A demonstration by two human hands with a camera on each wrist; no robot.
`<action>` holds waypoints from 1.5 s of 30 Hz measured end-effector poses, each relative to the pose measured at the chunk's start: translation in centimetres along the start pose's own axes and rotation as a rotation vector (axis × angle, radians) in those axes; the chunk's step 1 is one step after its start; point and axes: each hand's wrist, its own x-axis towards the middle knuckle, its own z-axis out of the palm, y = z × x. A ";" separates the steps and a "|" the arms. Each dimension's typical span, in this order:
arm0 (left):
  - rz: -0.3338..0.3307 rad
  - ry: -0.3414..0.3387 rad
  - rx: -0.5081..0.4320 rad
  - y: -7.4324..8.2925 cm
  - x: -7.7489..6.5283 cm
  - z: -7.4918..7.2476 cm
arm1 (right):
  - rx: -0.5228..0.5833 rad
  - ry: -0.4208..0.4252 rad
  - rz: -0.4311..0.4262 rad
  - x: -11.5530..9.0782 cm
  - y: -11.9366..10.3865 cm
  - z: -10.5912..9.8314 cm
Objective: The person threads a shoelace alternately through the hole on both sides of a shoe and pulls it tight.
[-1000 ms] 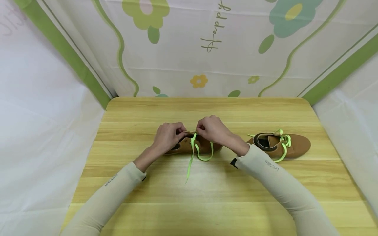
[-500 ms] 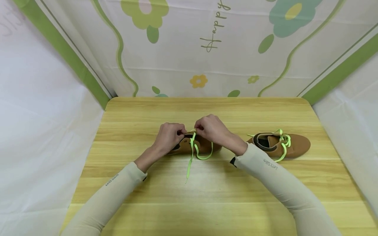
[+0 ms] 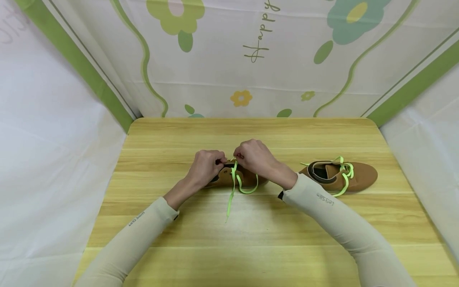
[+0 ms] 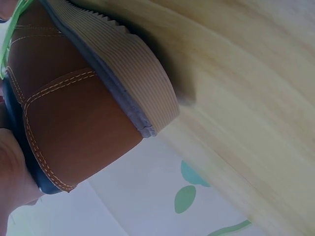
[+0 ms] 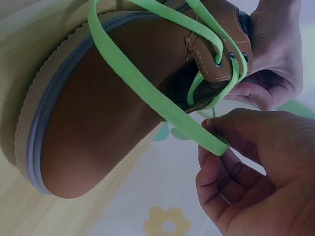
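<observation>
A brown shoe (image 3: 247,179) with bright green laces sits between both hands, its toe pointing right in the head view. My left hand (image 3: 203,168) grips the shoe's upper near the ankle opening; in the right wrist view, the left hand's (image 5: 275,64) curled fingers are close behind the eyelet flap (image 5: 216,59). Thumb and fingers of my right hand (image 3: 257,157) pinch the green shoelace (image 5: 142,88) beside the eyelets, where it loops back over the toe. Another stretch of lace hangs down the near side onto the table. Part of the shoe is hidden beneath the right hand.
The other brown shoe (image 3: 363,175), with green laces in its eyelets, stands to the right, beyond my right wrist. Under both lies a light wooden table (image 3: 251,255). A white cloth with printed flowers (image 3: 215,71) hangs behind the table's far edge.
My right hand has shifted slightly left, toward the left hand, with the shoelace in its fingers. The left hand has barely moved, and the other shoe stays put.
</observation>
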 end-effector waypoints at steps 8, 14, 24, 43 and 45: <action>-0.083 0.003 -0.015 0.0 0.2 0.0 | -0.002 -0.022 -0.008 -0.3 -0.1 0.2; -0.124 -0.007 -0.055 -0.2 0.3 -0.1 | 0.008 -0.051 -0.027 -0.5 -0.1 0.3; -0.165 -0.095 -0.092 -0.5 0.8 -0.6 | 0.057 -0.084 -0.006 -0.6 0.0 0.6; -0.372 -0.217 -0.170 -0.6 2.0 -0.6 | 0.058 0.050 -0.135 -0.7 0.6 1.2; -0.383 -0.230 -0.171 -0.7 2.0 -0.6 | 0.030 0.043 -0.158 -0.6 0.6 1.1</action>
